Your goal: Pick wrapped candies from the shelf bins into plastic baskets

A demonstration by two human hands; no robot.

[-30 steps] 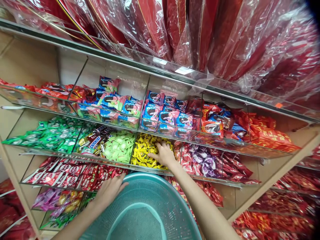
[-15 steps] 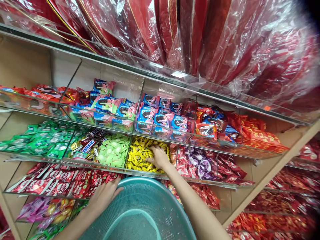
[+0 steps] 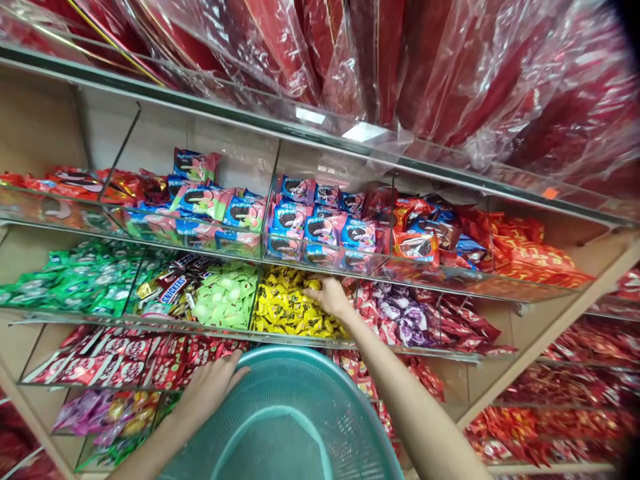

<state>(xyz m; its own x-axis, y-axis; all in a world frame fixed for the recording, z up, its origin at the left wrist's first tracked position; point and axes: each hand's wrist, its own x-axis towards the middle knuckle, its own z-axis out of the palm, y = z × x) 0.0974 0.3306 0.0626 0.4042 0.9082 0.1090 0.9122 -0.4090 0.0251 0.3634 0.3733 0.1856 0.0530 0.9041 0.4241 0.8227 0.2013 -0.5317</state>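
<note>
My left hand (image 3: 213, 383) grips the rim of a teal mesh basket (image 3: 350, 407), its thumb over the edge. Inside, the visible part of the basket holds nothing. Above it, my right hand (image 3: 331, 297) reaches into a compartment of yellow-wrapped candies (image 3: 290, 307), at the right side of the pile. Its thumb points left over the candies, while its other fingers are curled and partly hidden, so what they hold cannot be made out. Pale green packets (image 3: 225, 297) lie in the section left of the yellow ones, and purple and white sweets (image 3: 405, 317) lie to the right.
Clear shelf fronts and dividers surround the compartments. Blue cookie packs (image 3: 323, 227) fill the shelf above, with orange packets (image 3: 535, 250) at its right. Red packets (image 3: 120, 357) lie on the shelf below. Plastic-wrapped red items (image 3: 380, 60) hang overhead.
My right hand has shifted right and slightly up over the yellow candies, its fingers drawn in more. My left hand keeps its hold on the basket. The camera view has shifted slightly.
</note>
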